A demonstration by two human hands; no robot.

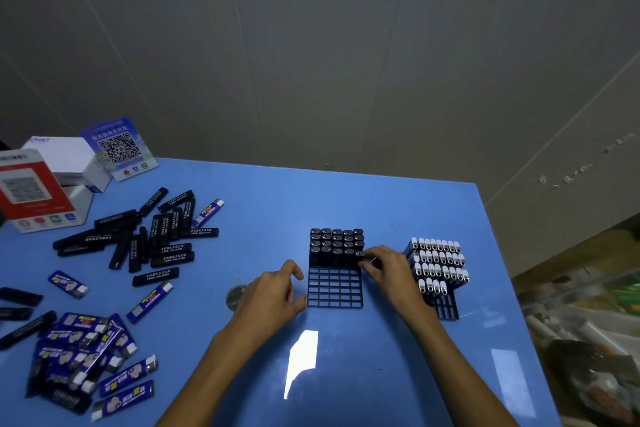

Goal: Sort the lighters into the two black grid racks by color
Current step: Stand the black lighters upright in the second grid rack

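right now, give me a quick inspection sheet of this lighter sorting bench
surface: blue table, glare patch near the front edge
job's things: left rack holds black lighters in its far rows, near cells empty; right rack holds blue lighters; loose black pile and loose blue pile at left
clutter: QR code stands, white box, round disc
hands: left hand rests by the left rack, open; right hand pinches a black lighter at the rack's right edge
cables: nothing seen
surroundings: grey wall, dim clutter at right
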